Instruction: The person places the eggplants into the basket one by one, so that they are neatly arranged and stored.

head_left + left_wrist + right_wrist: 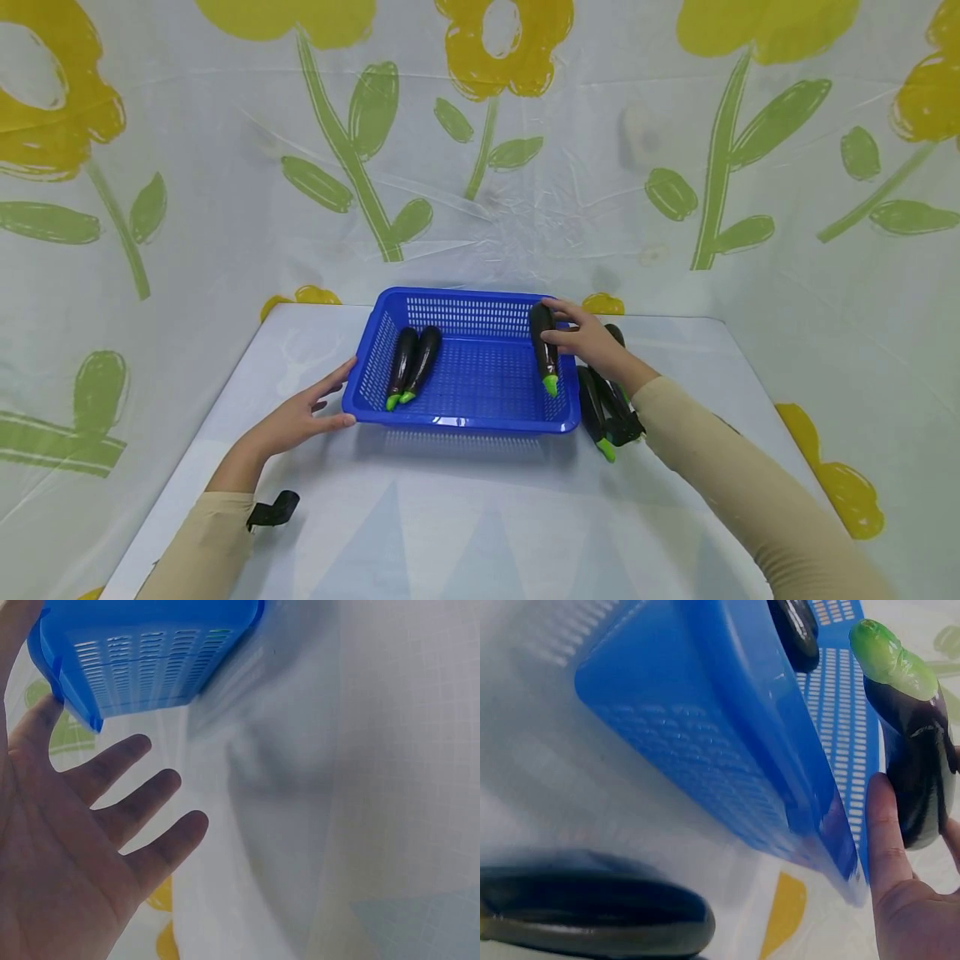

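A blue plastic basket (480,423) stands on the table with two dark eggplants (414,360) lying side by side at its left end. My right hand (592,342) holds another eggplant (543,346) over the basket's right end, its green stem end toward me. In the right wrist view that eggplant (915,765) sits between thumb and fingers, beside the rim. My left hand (300,421) has its fingers spread at the basket's left side, a fingertip and the thumb at the rim. The left wrist view shows the palm and spread fingers of this hand (75,847) by the basket wall (142,667).
Several more eggplants (594,408) lie on the table just right of the basket, partly beneath my right forearm. A white tabletop (450,517) with pale blue triangles extends toward me. A flower-printed curtain (570,192) hangs behind and around it.
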The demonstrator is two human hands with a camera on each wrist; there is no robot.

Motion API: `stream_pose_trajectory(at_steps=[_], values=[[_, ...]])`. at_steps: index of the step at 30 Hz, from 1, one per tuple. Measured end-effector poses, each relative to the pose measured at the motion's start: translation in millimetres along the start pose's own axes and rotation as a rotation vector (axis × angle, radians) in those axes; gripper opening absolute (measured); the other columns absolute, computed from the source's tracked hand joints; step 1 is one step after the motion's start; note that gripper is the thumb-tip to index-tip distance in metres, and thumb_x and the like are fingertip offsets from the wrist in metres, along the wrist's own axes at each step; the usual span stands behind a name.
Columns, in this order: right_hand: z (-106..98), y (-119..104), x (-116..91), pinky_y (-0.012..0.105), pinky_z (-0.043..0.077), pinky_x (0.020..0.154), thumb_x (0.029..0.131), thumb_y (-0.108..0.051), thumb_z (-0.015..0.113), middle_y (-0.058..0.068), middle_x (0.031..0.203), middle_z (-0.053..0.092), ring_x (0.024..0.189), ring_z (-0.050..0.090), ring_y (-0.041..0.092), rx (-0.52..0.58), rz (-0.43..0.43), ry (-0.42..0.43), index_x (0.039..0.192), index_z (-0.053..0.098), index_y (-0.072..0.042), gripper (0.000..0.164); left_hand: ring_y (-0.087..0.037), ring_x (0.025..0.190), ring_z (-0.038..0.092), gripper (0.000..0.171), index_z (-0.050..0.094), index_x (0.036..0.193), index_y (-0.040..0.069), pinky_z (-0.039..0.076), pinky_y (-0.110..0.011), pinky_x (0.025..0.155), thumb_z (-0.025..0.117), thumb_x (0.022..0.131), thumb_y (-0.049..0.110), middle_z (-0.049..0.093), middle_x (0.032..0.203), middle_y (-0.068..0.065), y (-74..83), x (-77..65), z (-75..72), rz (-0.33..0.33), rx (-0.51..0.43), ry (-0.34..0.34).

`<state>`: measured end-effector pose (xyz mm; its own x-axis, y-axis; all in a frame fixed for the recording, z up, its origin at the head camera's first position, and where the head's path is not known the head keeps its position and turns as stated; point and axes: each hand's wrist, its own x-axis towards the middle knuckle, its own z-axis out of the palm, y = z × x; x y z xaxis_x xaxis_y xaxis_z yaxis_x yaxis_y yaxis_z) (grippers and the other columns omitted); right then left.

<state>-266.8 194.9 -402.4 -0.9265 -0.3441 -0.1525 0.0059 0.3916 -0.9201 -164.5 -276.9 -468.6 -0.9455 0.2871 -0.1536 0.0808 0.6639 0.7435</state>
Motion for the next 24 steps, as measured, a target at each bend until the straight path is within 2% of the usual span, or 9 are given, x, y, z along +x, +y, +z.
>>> stream_pose_trajectory(at_steps=[16, 24], values=[[22, -9, 15, 0.053, 0.049, 0.106, 0.100, -0.019, 0.066, 0.021, 0.159, 0.033, 0.133, 0.049, 0.040, 0.030, -0.041, -0.034, 0.159, 0.037, -0.020, 0.066, -0.051, 0.147, 0.024, 0.097, 0.012, 0.164, 0.035, 0.029, -0.071, 0.112, 0.073, 0.091, 0.047, 0.020, 0.167, -0.019, -1.9, -0.1, 0.7, -0.003, 0.007, 0.001], [35, -14, 23, 0.050, 0.051, 0.104, 0.099, -0.021, 0.068, 0.019, 0.157, 0.035, 0.131, 0.051, 0.038, 0.050, -0.028, -0.032, 0.158, 0.039, -0.024, 0.066, -0.052, 0.147, 0.025, 0.097, 0.012, 0.165, 0.033, 0.029, -0.071, 0.112, 0.074, 0.091, 0.046, 0.020, 0.167, -0.020, -1.7, 1.0, 0.6, 0.000, 0.009, 0.000]])
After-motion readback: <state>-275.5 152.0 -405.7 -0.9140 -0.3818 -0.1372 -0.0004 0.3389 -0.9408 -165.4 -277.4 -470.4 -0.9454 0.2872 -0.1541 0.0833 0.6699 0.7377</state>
